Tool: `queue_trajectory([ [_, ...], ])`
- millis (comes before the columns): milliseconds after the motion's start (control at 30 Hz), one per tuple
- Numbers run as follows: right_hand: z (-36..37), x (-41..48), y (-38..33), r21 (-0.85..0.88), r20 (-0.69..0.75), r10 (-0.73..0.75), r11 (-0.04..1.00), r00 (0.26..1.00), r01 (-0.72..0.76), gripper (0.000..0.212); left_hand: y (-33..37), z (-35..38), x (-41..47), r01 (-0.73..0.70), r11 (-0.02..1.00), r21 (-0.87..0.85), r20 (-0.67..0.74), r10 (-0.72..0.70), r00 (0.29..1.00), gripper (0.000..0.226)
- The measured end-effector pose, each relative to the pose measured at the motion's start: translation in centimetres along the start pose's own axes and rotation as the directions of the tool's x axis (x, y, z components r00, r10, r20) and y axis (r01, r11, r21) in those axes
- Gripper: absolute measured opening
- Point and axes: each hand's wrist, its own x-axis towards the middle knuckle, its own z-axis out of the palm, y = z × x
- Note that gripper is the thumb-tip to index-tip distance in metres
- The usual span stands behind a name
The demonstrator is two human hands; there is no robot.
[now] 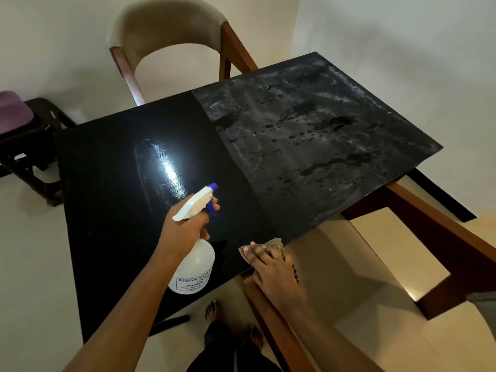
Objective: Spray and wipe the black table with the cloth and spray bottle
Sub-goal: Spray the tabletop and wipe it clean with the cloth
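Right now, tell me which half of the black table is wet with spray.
The far right half of the black table: grey, smeared and spotted with droplets. The half by the spray bottle is glossy black.

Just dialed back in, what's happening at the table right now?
A person is cleaning the glossy black table. The left hand holds a white plastic spray bottle with a blue nozzle over the near, clean-looking half, finger on the trigger. The right hand presses a small greyish cloth flat at the table's near edge. The far right half looks dusty and streaked, speckled with dark droplets, not yet wiped.
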Motion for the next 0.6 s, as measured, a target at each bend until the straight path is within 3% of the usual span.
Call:
queue_trajectory([
  [133, 0.5, -2.7, 1.1, -0.038, -0.014, 0.003, 0.999, 1.0, -0.004, 0.05, -0.2, 0.8, -0.7, 0.069, 0.996, 0.051, 0.103, -0.074, 0.992, 0.035],
  [200, -0.2, -4.0, 1.9, -0.037, 0.061, 0.022, 0.999, 0.998, -0.02, 0.049, -0.4, 0.9, -1.0, 0.085, 0.993, 0.077, 0.122, -0.094, 0.988, 0.034],
  [267, -0.3, -5.0, 3.7, 0.048, 0.079, 0.092, 0.994, 0.993, -0.096, 0.05, -0.5, 1.0, -1.3, 0.094, 0.989, 0.113, 0.147, -0.11, 0.983, 0.033],
  [367, -0.7, -5.6, 5.6, 0.277, -0.061, 0.212, 0.942, 0.975, -0.188, 0.037, -0.6, 1.4, -1.8, 0.096, 0.978, 0.184, 0.202, -0.134, 0.97, 0.033],
  [433, -1.6, -5.3, 6.2, 0.397, -0.13, 0.313, 0.886, 0.941, -0.24, 0.024, -0.6, 1.9, -1.9, 0.105, 0.966, 0.238, 0.236, -0.162, 0.958, 0.032],
  [600, -4.0, -4.7, 6.9, 0.623, -0.277, 0.547, 0.728, 0.79, -0.286, 0.036, -0.8, 3.9, -1.9, 0.105, 0.934, 0.342, 0.337, -0.227, 0.914, 0.031],
])
